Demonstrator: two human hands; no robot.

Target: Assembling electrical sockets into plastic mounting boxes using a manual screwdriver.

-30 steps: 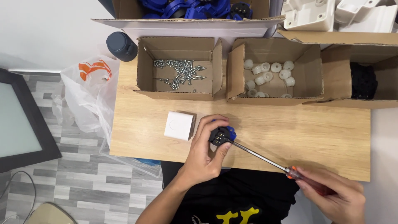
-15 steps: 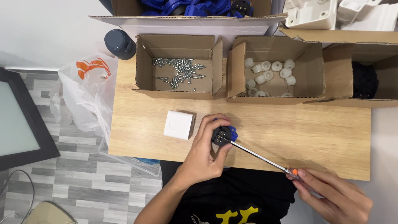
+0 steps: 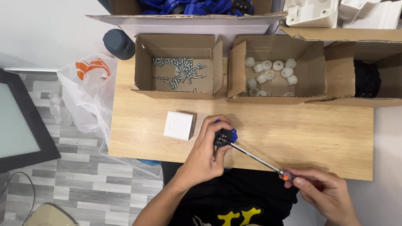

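Observation:
My left hand [image 3: 206, 151] grips a small black and blue plastic part [image 3: 223, 137] just above the wooden table [image 3: 293, 134] near its front edge. My right hand [image 3: 324, 193] holds the orange-tipped handle of a long screwdriver [image 3: 255, 157], whose metal tip rests on the black face of the part. A small white square box [image 3: 179, 124] lies on the table just left of my left hand.
Open cardboard boxes line the back of the table: one with several screws [image 3: 179, 69], one with white round pieces [image 3: 270, 73], one with black parts [image 3: 368, 77]. A white plastic bag [image 3: 86, 94] hangs off the left edge beside a dark cylinder [image 3: 119, 44]. A framed panel [image 3: 19, 121] leans on the floor.
My right hand has slid a little down and right along the screwdriver handle. My left hand and the part stay in place.

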